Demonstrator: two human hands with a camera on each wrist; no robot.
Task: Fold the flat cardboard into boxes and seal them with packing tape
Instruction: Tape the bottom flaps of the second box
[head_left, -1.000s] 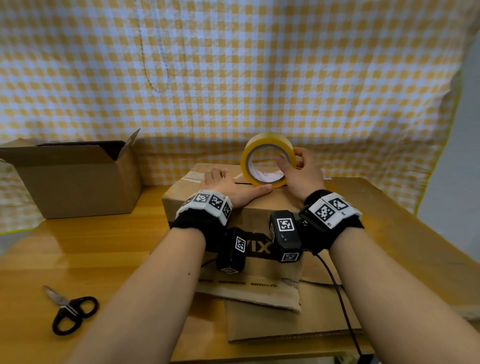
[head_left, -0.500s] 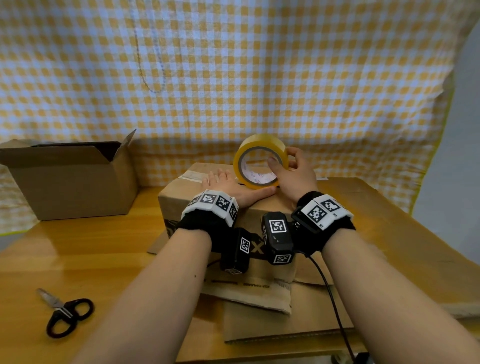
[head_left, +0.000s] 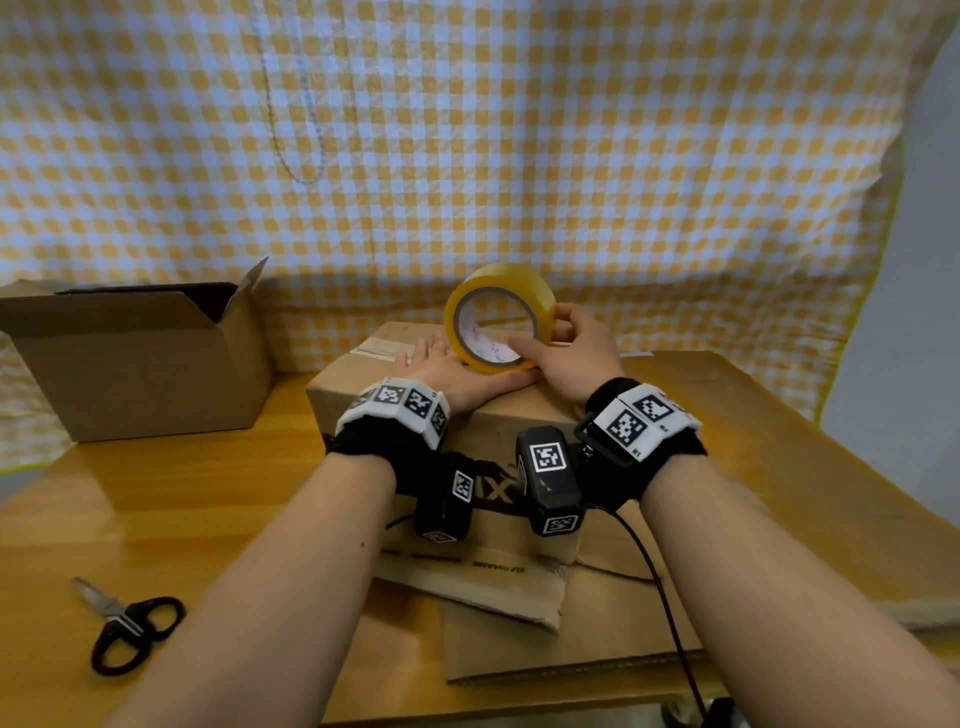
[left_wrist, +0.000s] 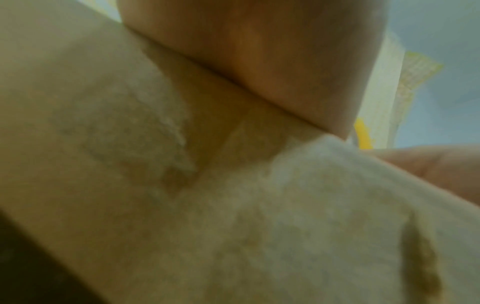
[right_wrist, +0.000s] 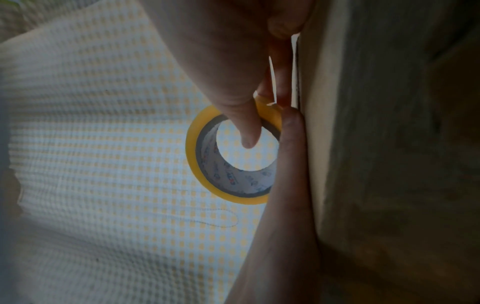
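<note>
A yellow-and-white checked cloth (head_left: 519, 145) is hanging behind a wooden table (head_left: 182, 499) where the work is going on. On the table the closed box (head_left: 493, 410) is sitting on sheets of flat cardboard (head_left: 571, 639), and the tape roll (head_left: 491, 283) is standing on edge on its top, near the far side. The right hand (head_left: 574, 351) is gripping the roll, thumb hooked through the core and fingers curled over the outer rim. The left hand (head_left: 449, 371) is lying flat on the box top with fingers straight, thumb reaching under the roll; the left wrist view is too blurred to add anything.

The step looks like laying tape along the top seam. To do it well, the flat hand should be pressing the flaps level while the roll is drawn straight along the seam, tape kept taut.

An open box (head_left: 140, 358) is standing to the left, and scissors (head_left: 127, 629) are lying near the front edge, well apart from both hands.
</note>
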